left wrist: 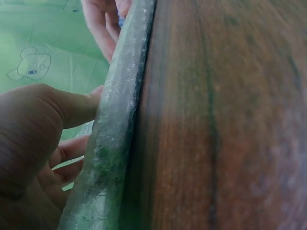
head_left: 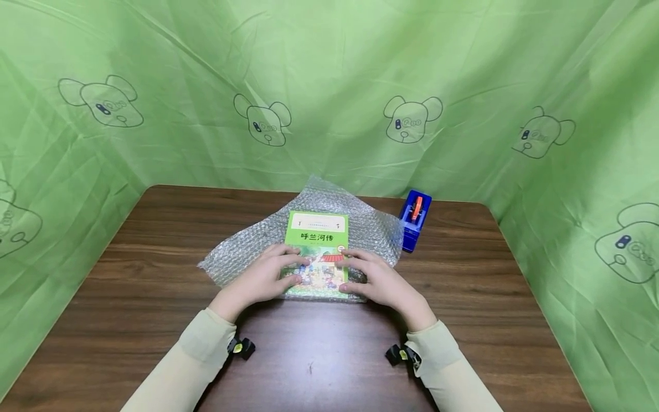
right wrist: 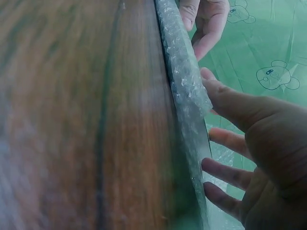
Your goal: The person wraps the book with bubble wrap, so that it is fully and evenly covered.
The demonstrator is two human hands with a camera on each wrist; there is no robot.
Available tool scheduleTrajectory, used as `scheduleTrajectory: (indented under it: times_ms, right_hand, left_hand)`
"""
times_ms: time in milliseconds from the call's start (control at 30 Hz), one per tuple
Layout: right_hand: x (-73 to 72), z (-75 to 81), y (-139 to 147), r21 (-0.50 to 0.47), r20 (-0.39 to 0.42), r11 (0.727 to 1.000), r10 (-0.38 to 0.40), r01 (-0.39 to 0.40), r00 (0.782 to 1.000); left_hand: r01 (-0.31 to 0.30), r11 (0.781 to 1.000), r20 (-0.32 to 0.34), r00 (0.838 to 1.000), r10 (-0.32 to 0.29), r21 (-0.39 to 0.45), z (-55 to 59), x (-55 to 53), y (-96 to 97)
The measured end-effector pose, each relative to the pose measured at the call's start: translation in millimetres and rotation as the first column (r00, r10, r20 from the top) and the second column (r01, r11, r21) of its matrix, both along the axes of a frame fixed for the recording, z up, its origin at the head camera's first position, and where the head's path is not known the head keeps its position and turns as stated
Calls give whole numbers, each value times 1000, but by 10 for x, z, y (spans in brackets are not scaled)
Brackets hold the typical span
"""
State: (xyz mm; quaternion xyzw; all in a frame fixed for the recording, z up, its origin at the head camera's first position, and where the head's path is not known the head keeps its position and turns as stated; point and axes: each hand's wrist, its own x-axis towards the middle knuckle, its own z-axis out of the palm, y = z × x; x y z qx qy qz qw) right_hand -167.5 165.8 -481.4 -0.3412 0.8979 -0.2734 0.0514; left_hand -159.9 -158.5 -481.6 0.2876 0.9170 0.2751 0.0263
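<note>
A green book with an illustrated cover lies face up on a sheet of bubble wrap. My left hand rests over the book's left side, with fingers extended onto the cover. On the opposite side, my right hand lies the same way, fingers spread over the cover. The left wrist view has the left thumb against the wrap at the near edge. Along that edge, the right wrist view shows the bubble wrap turned up, with the right thumb touching it.
A blue tape dispenser with an orange part stands right of the wrap, near its right corner. The brown wooden table is bordered at the back and sides by a green curtain printed with animal heads.
</note>
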Motion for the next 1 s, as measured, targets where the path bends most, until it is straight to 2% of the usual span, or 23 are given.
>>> scheduleTrajectory:
  times_ms: [200,333,600,900,933,1000]
  right_hand:
    - [17,6,-9,-40,-59,994,100,-102,993]
    - [26,8,-7,-47,-52,987,152,-155,987]
    - [39,-7,20,-37,-34,985,167,-168,985]
    - [27,-12,29,-69,42,985,161,-158,986]
    - [26,-12,23,-69,47,985,160,-157,986]
    - [23,-18,15,-71,51,985,161,-157,986]
  left_hand:
    - [8,1000,-16,1000,-8,18,-8,4,15]
    - [16,999,-23,1000,-16,28,-13,5,16]
    - [18,999,-25,1000,-17,30,-37,4,8]
    - [45,999,8,999,-46,30,-2,-23,-5]
    - [50,998,8,999,-50,36,-87,-62,-34]
    - [57,998,20,998,-58,35,-71,-59,-54]
